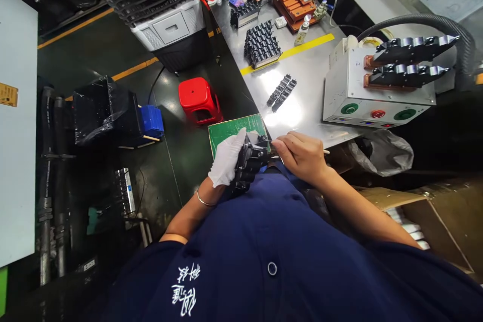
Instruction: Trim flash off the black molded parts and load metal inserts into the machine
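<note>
My left hand, in a white glove, grips a black ribbed plastic part close to my body. Bare and closed in a pinch, my right hand is at the part's right end. A thin tool seems to lie in its fingers, with a pale handle end showing behind the hand; its tip is too small to make out. Beneath the part is a green board at the table corner. Two similar black strips lie side by side on the metal table.
Stacked black parts stand beside a yellow tape line. At right is a control box with black parts mounted on it. An orange fixture and a small bottle are farther back. A red stool stands on the floor.
</note>
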`<state>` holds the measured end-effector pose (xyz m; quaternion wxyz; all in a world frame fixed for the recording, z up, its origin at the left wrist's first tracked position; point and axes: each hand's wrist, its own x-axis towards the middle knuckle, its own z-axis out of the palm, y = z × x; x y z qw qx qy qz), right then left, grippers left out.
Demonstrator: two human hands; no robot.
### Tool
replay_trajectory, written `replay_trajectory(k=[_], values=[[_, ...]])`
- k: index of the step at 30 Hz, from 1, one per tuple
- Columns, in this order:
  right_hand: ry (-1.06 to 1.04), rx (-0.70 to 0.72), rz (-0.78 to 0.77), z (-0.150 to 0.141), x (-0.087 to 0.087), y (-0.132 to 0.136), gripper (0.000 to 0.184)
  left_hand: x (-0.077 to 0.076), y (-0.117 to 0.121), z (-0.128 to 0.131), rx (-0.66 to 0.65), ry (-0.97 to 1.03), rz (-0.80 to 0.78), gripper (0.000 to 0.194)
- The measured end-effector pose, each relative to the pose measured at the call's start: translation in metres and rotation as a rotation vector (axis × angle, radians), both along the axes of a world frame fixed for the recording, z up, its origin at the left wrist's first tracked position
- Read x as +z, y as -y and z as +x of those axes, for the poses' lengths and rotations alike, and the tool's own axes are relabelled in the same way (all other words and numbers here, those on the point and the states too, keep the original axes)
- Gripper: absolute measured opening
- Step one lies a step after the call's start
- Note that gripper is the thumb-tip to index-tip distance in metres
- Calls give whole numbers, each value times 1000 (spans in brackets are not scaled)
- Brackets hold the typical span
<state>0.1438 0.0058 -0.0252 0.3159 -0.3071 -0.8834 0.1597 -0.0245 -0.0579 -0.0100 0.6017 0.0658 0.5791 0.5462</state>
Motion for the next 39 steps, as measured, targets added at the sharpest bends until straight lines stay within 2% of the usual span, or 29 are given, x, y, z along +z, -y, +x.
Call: replay_trajectory(k=[6,10,14,17,21,24,27,29,36,39], values=[[63,-52,70,1,0,3,42,3,1,3,34,-59,-8,47],[68,-50,47,1,-3,6,44,7,2,5,48,-97,8,44],[77,-6,-57,1,-7,10,46,1,4,5,48,-113,-1,46],[84,52,-195,4,-8,9,47,-6,6,4,47,-145,-1,50],[-20,252,-461,9,-4,6,52,-8,8,4,20,-175,50,53],[-66,237,-449,10,0,5,50,-4,9,4,28,-234,105,54],[-24,195,-380,9,5,5,48,-1,10,2,35,-329,112,54],[23,204,-397,9,8,6,49,-1,10,1,48,-378,116,52],[83,320,-606,15,17,2,50,-1,12,2,68,-426,120,43],[37,453,-770,18,18,-1,52,0,11,4,59,-459,150,40]])
